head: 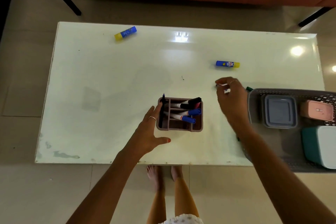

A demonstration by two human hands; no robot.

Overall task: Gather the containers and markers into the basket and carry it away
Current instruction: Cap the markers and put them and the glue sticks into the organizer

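Markers with black and blue caps lie slanted in a brown divided organizer that stands near the front edge of a white table, and this organizer serves as the landmark for everything else. Against its left wall rests the left hand, fingers straight and spread along the rim, thumb stretched out toward the front corner, nothing gripped. A dark pen stands upright in the organizer's narrow left compartment, just beside those fingertips. To the right of the organizer and slightly farther back, the right hand hovers over the table with its fingers curled, pinching a small, thin object that is too blurred to identify. Farther right again, a grey basket sits at the table's right end, overhanging the front edge. It holds a grey-blue lidded container, a pink container beside it, and a teal container with a white lid nearer the person. A green marker tip peeks out just behind the basket's back left corner. Well behind the organizer to the right lies a blue and yellow glue stick; a second glue stick lies far back on the left, near the table's rear edge.
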